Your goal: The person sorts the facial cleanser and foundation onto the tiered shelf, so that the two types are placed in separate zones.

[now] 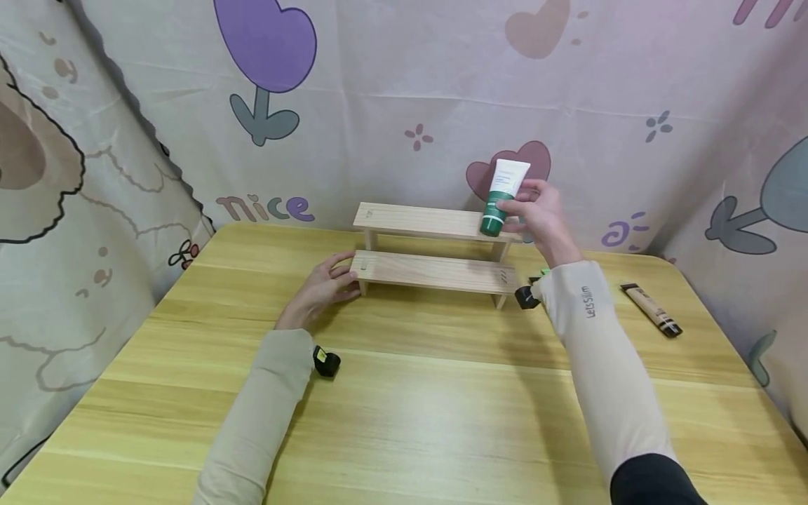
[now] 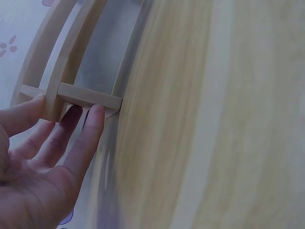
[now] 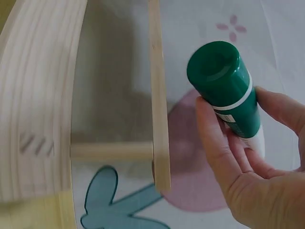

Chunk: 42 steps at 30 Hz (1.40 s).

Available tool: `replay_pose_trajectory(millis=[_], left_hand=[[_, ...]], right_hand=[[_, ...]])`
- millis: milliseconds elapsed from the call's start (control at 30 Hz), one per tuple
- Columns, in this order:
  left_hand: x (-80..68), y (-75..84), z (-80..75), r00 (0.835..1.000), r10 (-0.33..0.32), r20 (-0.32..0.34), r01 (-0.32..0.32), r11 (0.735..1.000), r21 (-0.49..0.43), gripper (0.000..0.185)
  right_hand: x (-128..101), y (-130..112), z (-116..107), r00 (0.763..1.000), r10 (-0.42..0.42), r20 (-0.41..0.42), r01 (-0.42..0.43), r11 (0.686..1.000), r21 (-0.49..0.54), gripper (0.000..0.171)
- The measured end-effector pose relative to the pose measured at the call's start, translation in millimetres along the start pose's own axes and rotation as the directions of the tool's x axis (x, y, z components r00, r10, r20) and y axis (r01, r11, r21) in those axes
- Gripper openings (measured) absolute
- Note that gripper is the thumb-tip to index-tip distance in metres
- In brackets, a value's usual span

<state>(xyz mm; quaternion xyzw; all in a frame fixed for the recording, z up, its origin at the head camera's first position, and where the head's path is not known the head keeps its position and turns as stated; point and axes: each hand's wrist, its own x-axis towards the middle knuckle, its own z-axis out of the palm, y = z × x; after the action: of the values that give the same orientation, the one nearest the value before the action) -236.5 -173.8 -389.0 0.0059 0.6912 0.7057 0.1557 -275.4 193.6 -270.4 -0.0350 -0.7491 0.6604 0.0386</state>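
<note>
A two-step wooden display rack (image 1: pixel 429 270) stands near the back of the table. At its left end my left hand (image 1: pixel 322 287) holds the lower step, the thumb on one side and fingertips against the leg in the left wrist view. My right hand (image 1: pixel 541 217) grips a squeeze tube (image 1: pixel 503 189), white above with a green lower part and cap. The tube is held slightly tilted, cap down, by the right end of the upper step. In the right wrist view, the green cap (image 3: pixel 217 71) points toward the rack, apart from its upper board (image 3: pixel 159 95).
A beige tube with a black cap (image 1: pixel 651 310) lies on the table at the right. Something small, green and black (image 1: pixel 544 272), is mostly hidden behind the right sleeve. A patterned cloth (image 1: pixel 391 63) hangs behind the table (image 1: pixel 416 421).
</note>
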Motion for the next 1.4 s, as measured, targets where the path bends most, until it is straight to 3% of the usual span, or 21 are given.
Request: replay_pose_trajectory(millis=[333, 600, 867, 1167, 1400], left_hand=[[0.2, 1.5, -2.2, 1.0, 0.005, 0.007, -0.005, 1.0, -0.007, 0.06], [-2.2, 0.1, -3.7, 1.0, -0.007, -0.007, 0.006, 1.0, -0.021, 0.06], [-3.7, -2.7, -2.8, 1.0, 0.007, -0.003, -0.007, 1.0, -0.03, 0.06], [-3.6, -2.9, -2.8, 1.0, 0.016, 0.013, -0.016, 1.0, -0.021, 0.059], [-0.6, -2.4, -3.0, 1.0, 0.011, 0.014, -0.01, 1.0, -0.023, 0.059]], right_hand=[[12, -7, 46, 0.995, -0.071, -0.075, 0.072, 0.997, 0.016, 0.064], [16, 1, 90, 0.966, -0.238, -0.103, 0.234, 0.971, -0.048, 0.059], [14, 10, 127, 0.917, -0.397, -0.019, 0.397, 0.917, -0.04, 0.059], [16, 14, 157, 0.888, -0.458, 0.036, 0.459, 0.888, -0.038, 0.059], [20, 16, 169, 0.871, -0.486, 0.068, 0.49, 0.87, -0.053, 0.058]])
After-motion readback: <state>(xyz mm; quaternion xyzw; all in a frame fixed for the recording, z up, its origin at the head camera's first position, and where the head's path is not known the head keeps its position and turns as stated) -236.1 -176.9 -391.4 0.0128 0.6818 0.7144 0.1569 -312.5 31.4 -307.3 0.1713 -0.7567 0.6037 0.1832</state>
